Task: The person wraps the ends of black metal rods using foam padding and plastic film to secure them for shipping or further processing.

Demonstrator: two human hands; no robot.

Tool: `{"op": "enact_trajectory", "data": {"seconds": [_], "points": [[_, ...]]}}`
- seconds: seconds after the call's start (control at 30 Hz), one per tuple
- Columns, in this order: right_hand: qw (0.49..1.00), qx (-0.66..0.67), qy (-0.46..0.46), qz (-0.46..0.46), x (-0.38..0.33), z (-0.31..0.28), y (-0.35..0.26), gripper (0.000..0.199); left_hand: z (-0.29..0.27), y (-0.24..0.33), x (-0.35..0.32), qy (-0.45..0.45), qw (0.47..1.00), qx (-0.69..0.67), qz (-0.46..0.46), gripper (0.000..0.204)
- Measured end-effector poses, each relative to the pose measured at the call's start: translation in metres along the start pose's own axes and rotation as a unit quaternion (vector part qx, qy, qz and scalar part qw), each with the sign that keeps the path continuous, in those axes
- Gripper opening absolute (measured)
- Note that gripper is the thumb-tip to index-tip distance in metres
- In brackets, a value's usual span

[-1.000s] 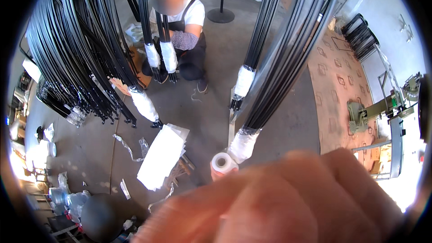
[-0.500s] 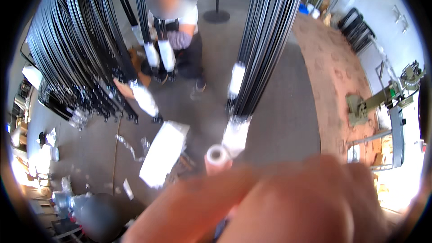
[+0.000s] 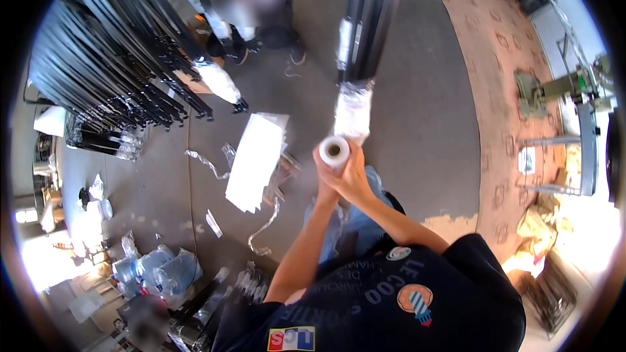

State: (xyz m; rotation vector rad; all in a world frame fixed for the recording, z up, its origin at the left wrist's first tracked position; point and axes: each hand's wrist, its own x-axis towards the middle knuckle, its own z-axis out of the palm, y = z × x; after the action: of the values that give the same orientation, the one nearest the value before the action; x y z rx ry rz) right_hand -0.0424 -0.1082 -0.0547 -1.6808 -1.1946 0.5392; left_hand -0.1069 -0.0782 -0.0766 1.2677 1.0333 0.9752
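Both my hands are wrapped round a roll of clear plastic film [image 3: 334, 144], its hollow core facing up. My left hand [image 3: 324, 171] closes on the roll's left side, and my right hand [image 3: 355, 176] closes on its right side. Just beyond the roll stands a bundle of long black tubes [image 3: 365, 39]. A shiny white wrapping [image 3: 354, 107] covers the foot of that bundle and reaches down to the roll. On the floor left of my hands lie white sheets [image 3: 254, 163] in a loose stack.
Many black tubes [image 3: 98, 58] hang in a dense row at the left, some with white-wrapped ends [image 3: 218, 81]. A co-worker [image 3: 277, 26] crouches at the far side. Film scraps [image 3: 264, 231] and plastic water jugs [image 3: 173, 270] lie left; a green machine [image 3: 531, 94] stands right.
The view has tilted downward, so the roll and bundle foot sit higher in it. A blurred hand close to the camera has gone; both hands now show round the roll.
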Motion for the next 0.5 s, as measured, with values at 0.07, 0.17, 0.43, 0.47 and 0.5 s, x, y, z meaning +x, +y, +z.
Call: {"op": "enact_trajectory", "data": {"seconds": [0.07,0.17,0.43,0.47,0.5], "points": [[0.996,0.042,0.049,0.065,0.006,0.005,-0.01,0.067,-0.008,-0.004,-0.003,-0.023,1.0,0.01,0.0,0.047],[0.998,0.01,0.05,0.026,0.004,-0.008,-0.007,0.062,-0.021,-0.007,-0.012,-0.072,0.997,0.012,-0.019,0.046],[0.972,0.174,-0.039,0.15,-0.015,-0.04,-0.019,0.065,-0.033,0.047,0.049,-0.216,0.971,-0.091,-0.047,0.057],[0.974,0.186,-0.041,0.122,-0.017,-0.039,-0.019,0.065,-0.024,0.05,0.059,-0.273,0.953,-0.134,-0.014,0.061],[0.976,0.195,-0.04,0.092,-0.018,-0.038,-0.016,0.065,-0.018,0.046,0.07,-0.325,0.937,-0.117,-0.053,0.063]]}}
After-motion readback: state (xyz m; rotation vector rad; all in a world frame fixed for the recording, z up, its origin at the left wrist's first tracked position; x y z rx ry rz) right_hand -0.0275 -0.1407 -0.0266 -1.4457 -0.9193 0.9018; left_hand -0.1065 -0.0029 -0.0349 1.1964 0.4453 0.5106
